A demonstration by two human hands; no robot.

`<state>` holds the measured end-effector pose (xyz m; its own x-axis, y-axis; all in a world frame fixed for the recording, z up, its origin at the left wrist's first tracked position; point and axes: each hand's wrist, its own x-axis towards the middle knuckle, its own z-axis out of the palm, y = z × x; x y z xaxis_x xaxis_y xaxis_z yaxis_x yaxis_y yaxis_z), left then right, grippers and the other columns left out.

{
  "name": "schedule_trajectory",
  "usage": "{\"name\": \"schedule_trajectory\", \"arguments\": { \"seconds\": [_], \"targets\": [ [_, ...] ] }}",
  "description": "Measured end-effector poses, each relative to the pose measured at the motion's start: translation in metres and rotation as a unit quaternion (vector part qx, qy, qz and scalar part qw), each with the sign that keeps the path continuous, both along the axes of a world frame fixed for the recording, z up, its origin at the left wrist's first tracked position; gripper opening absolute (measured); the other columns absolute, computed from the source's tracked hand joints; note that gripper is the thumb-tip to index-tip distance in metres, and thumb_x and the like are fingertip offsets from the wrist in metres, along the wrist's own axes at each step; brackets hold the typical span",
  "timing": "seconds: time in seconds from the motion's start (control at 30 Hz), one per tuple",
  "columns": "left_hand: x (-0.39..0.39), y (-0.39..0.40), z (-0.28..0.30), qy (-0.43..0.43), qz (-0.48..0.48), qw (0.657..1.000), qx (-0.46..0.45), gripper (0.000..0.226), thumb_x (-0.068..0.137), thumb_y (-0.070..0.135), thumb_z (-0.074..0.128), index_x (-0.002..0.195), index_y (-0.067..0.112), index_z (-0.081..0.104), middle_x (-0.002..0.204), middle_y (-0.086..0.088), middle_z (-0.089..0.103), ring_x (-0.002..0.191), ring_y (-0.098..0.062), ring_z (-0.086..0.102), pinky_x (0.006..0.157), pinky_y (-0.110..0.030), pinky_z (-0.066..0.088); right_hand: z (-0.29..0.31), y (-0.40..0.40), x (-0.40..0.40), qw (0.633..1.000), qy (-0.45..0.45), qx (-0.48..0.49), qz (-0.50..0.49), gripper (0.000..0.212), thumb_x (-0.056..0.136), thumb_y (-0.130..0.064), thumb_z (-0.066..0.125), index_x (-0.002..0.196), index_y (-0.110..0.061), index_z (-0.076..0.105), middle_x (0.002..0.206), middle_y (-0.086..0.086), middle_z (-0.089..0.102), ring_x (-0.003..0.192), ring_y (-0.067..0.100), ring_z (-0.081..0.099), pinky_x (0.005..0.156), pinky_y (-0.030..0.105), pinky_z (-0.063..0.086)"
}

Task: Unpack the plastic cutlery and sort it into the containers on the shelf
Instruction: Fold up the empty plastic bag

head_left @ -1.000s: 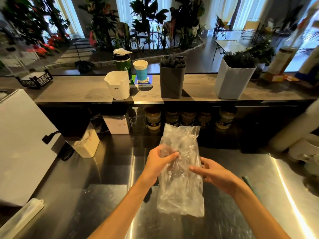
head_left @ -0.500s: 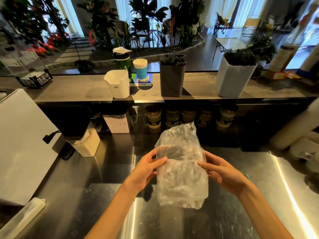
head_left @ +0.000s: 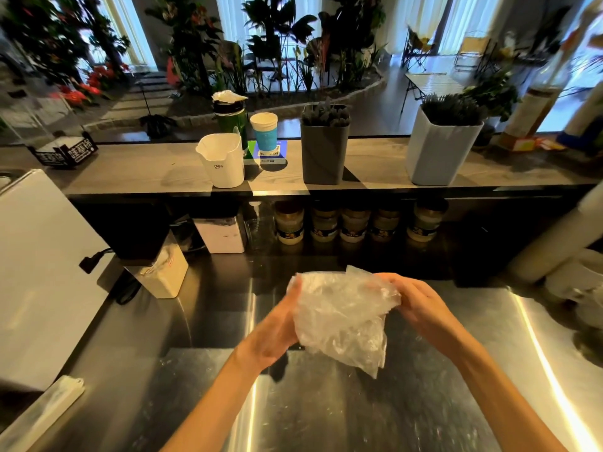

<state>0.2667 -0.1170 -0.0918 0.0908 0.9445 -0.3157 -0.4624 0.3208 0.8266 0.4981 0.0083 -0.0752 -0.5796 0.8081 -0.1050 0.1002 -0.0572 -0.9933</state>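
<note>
A crumpled clear plastic bag [head_left: 339,318] hangs between my hands above the steel counter [head_left: 293,412]. My left hand [head_left: 277,331] grips its left side and my right hand [head_left: 421,305] grips its upper right corner. What is inside the bag is too blurred to tell. On the wooden shelf [head_left: 146,171] stand a white container [head_left: 223,163], which looks empty, a dark grey container [head_left: 323,154] filled with dark cutlery, and a pale blue-white container [head_left: 439,151] also filled with dark cutlery.
A green bottle [head_left: 230,120] and a blue cup [head_left: 265,132] stand behind the white container. Several jars [head_left: 346,223] line the space under the shelf. A white box [head_left: 36,275] sits at left, a wrapped pack [head_left: 42,412] at bottom left.
The bag was long and upright a second ago; now it is bunched and tilted. Both hands have closed onto it, and the right hand has risen to its top corner.
</note>
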Motion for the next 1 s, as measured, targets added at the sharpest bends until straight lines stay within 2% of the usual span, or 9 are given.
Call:
{"name": "schedule_trajectory", "arguments": {
  "seconds": [0.1,0.2,0.27,0.37,0.5,0.57,0.63,0.8,1.0],
  "targets": [
    [0.012,0.001,0.008,0.118,-0.016,0.993,-0.017,0.044,0.097,0.035,0.064,0.137,0.021,0.054,0.127,-0.003,0.070,0.119,-0.022,0.066,0.103,-0.045,0.052,0.008,0.001,-0.009,0.999,-0.033,-0.005,0.028,0.056,0.101,-0.060,0.040,0.103,-0.020,0.079,0.106,0.008,0.076,0.106,0.025,0.071,0.095,0.033,0.054],
    [0.011,0.006,0.001,0.260,0.019,0.965,0.013,0.055,0.080,0.017,0.084,0.128,0.026,0.059,0.118,0.003,0.072,0.111,-0.014,0.069,0.098,-0.043,0.056,0.007,0.000,-0.013,0.998,-0.055,0.004,-0.015,0.080,0.067,-0.096,0.049,0.109,-0.033,0.075,0.121,-0.007,0.072,0.116,0.017,0.067,0.105,0.046,0.050],
    [0.009,0.008,-0.001,0.364,0.045,0.930,0.032,0.052,0.076,0.017,0.084,0.119,0.035,0.062,0.111,0.008,0.072,0.105,-0.009,0.069,0.094,-0.044,0.057,0.015,-0.004,-0.013,0.989,-0.045,0.136,-0.044,0.067,0.076,-0.085,0.056,0.124,-0.038,0.064,0.138,-0.022,0.058,0.134,0.007,0.053,0.113,0.038,0.042],
    [0.008,0.012,0.006,0.440,0.041,0.895,0.059,0.047,0.076,0.012,0.077,0.112,0.039,0.063,0.101,0.011,0.072,0.098,-0.005,0.068,0.091,-0.041,0.058,0.030,-0.012,-0.019,0.954,-0.050,0.273,0.114,0.058,0.088,-0.045,0.076,0.140,-0.033,0.054,0.150,-0.019,0.048,0.142,0.003,0.041,0.116,0.027,0.034],
    [0.006,0.012,0.016,0.444,0.040,0.890,0.096,0.037,0.079,0.012,0.077,0.110,0.031,0.068,0.099,0.008,0.073,0.097,-0.007,0.069,0.089,-0.039,0.058,0.010,-0.008,-0.018,0.898,-0.264,0.303,0.179,0.074,0.072,-0.073,0.076,0.137,-0.050,0.049,0.137,-0.035,0.050,0.125,-0.017,0.042,0.115,0.037,0.038],
    [0.001,0.010,0.016,0.431,0.076,0.894,0.094,0.030,0.081,0.012,0.077,0.106,0.027,0.070,0.098,0.008,0.073,0.097,-0.008,0.069,0.090,-0.041,0.058,-0.002,-0.004,-0.011,0.901,-0.307,0.260,0.162,0.069,0.068,-0.077,0.075,0.127,-0.048,0.057,0.121,-0.034,0.061,0.112,-0.015,0.053,0.108,0.036,0.047],
    [-0.002,0.008,0.015,0.402,0.120,0.904,0.081,0.028,0.082,0.009,0.077,0.104,0.024,0.071,0.098,0.007,0.074,0.097,-0.010,0.070,0.090,-0.041,0.058,-0.013,-0.006,-0.005,0.939,-0.259,0.151,0.170,0.059,0.070,-0.063,0.084,0.121,-0.043,0.059,0.113,-0.027,0.069,0.107,-0.008,0.064,0.102,0.035,0.054],
    [0.006,0.007,0.008,0.269,0.186,0.944,0.041,0.035,0.083,0.006,0.078,0.113,0.022,0.068,0.107,-0.002,0.073,0.104,-0.020,0.071,0.088,-0.042,0.060,-0.045,-0.032,-0.011,0.987,-0.102,-0.069,0.106,0.077,0.066,-0.050,0.092,0.128,-0.025,0.052,0.127,-0.001,0.065,0.115,0.017,0.068,0.094,0.042,0.059],
    [0.007,-0.002,-0.001,0.197,0.011,0.980,-0.004,0.059,0.079,0.021,0.085,0.132,0.022,0.059,0.121,-0.003,0.072,0.113,-0.020,0.069,0.096,-0.039,0.056,-0.042,-0.028,-0.010,0.996,-0.018,-0.090,0.010,0.063,0.074,-0.017,0.090,0.125,-0.013,0.054,0.118,0.013,0.070,0.104,0.028,0.073,0.076,0.039,0.062]
  ]
}}
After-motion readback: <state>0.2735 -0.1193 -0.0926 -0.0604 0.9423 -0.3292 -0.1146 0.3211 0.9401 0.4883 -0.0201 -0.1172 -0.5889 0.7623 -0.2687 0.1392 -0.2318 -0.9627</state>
